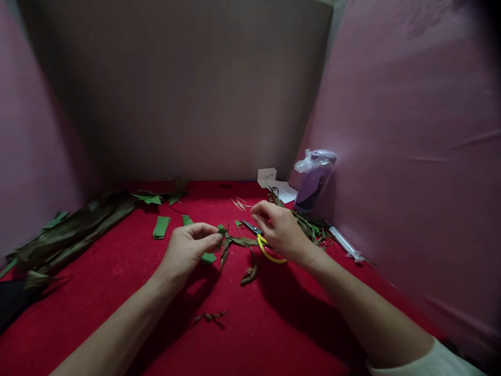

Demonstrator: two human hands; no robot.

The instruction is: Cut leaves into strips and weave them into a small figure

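Note:
My left hand (191, 245) pinches a small green leaf piece (221, 230) between thumb and fingertips. Brown dried leaf strips (238, 241) spread just right of those fingertips; I cannot tell whether they are joined to the piece. My right hand (279, 227) hangs over yellow-handled scissors (270, 254), its fingers bent together; anything in them is too small or hidden to make out. The dark scissor blades point up and left. Below the scissors, a curled brown strip (249, 275) rests on the red cloth (156, 324).
Toothpicks (240, 203) lie behind the hands. Cut green pieces (161, 227) are at left, beside a long heap of brown leaves (74, 230). At right are a purple bottle (313, 183), white papers (284, 191), leaf scraps (313, 227) and a syringe (345, 244). A knotted strip (210, 317) lies nearer.

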